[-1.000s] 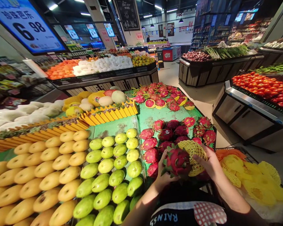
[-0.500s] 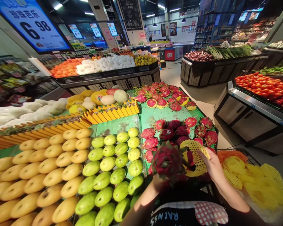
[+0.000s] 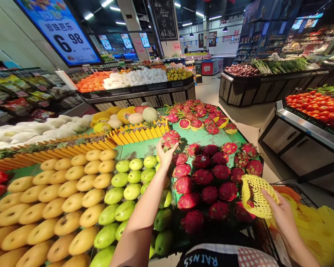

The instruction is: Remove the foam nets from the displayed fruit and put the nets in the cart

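Observation:
My left hand [image 3: 167, 154] is stretched forward and closed round a dragon fruit [image 3: 170, 140], held above the green mat at the far end of the green fruit rows. Off to the right, my right hand [image 3: 278, 207] pinches a yellow foam net sleeve [image 3: 258, 196], which hangs loose and looks to have no fruit in it. Beneath and between my hands lie rows of red dragon fruit [image 3: 209, 194]. Several dragon fruit in yellow nets [image 3: 196, 124] lie farther back, below a heap of loose dragon fruit.
Green oval fruit [image 3: 124, 211] and yellow-brown round fruit [image 3: 64, 202] fill the display on my left. A yellow picket edging [image 3: 140, 134] borders the melons behind. Crumpled yellow nets [image 3: 314, 230] pile up in a wire basket at right. Tomatoes [image 3: 317, 105] stand on another counter.
My left hand has moved forward and left from in front of me, carrying the dragon fruit. My right hand has shifted right with the yellow net. The view has also turned slightly.

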A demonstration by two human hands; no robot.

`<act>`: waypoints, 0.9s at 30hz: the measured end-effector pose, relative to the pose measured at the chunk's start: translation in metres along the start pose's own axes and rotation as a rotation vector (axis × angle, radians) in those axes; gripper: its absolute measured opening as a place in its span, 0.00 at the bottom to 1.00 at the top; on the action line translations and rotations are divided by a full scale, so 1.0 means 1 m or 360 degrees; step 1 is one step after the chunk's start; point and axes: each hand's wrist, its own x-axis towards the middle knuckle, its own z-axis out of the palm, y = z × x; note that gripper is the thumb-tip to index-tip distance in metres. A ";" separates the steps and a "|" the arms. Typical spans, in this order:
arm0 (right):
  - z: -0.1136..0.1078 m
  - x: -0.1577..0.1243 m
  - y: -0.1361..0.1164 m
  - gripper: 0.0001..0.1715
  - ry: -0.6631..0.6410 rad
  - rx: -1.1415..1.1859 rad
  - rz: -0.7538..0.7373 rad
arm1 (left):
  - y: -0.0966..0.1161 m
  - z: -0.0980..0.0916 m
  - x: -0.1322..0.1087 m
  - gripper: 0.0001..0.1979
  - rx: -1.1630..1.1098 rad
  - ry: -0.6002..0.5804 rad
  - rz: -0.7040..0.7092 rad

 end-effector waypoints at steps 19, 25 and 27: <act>-0.009 0.002 0.014 0.33 0.0272 -0.0158 0.0065 | -0.024 0.066 0.069 0.41 0.0835 -0.0755 -0.0007; 0.002 -0.006 0.019 0.34 0.0212 -0.0124 0.0053 | -0.032 0.057 0.076 0.38 0.0917 -0.0879 0.0038; 0.008 -0.008 0.015 0.33 0.0221 -0.0112 0.0045 | -0.032 0.057 0.078 0.32 0.0918 -0.0902 0.0061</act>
